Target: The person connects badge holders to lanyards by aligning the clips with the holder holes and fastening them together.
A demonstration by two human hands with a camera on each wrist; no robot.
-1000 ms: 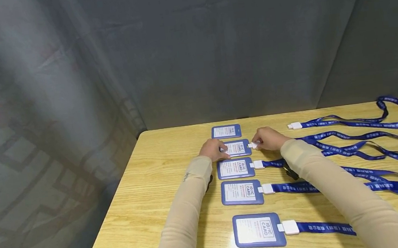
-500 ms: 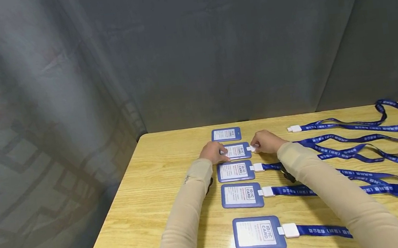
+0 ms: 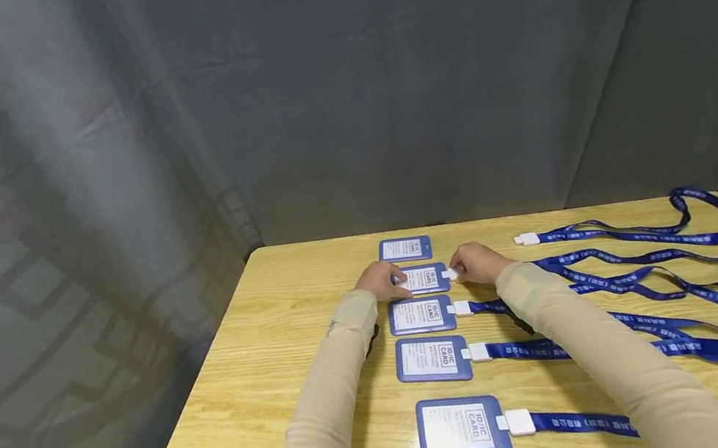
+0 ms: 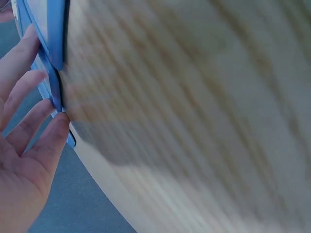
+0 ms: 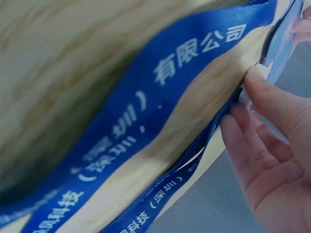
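In the head view, a blue-framed ID badge holder point(image 3: 425, 279) lies second from the back in a column of badge holders. My left hand point(image 3: 380, 281) grips its left end, with thumb and fingers at opposite edges. The left wrist view shows the fingertips point(image 4: 60, 119) right at the blue edge. My right hand point(image 3: 479, 263) pinches the white plastic clip point(image 3: 454, 274) of a blue lanyard point(image 3: 576, 258) at the holder's right end. In the right wrist view, thumb and fingers close on that clip from both sides, covering much of it.
Nearer on the wooden table point(image 3: 244, 385) lie three badge holders joined to lanyards, the closest badge holder point(image 3: 463, 428) at the front. Behind is a badge holder point(image 3: 405, 249) without a lanyard; a loose lanyard point(image 3: 639, 230) lies to its right. A grey curtain point(image 3: 385, 103) hangs behind.
The head view has shifted slightly, so the table sits lower in it. Both hands keep their places at the second badge holder and its clip.
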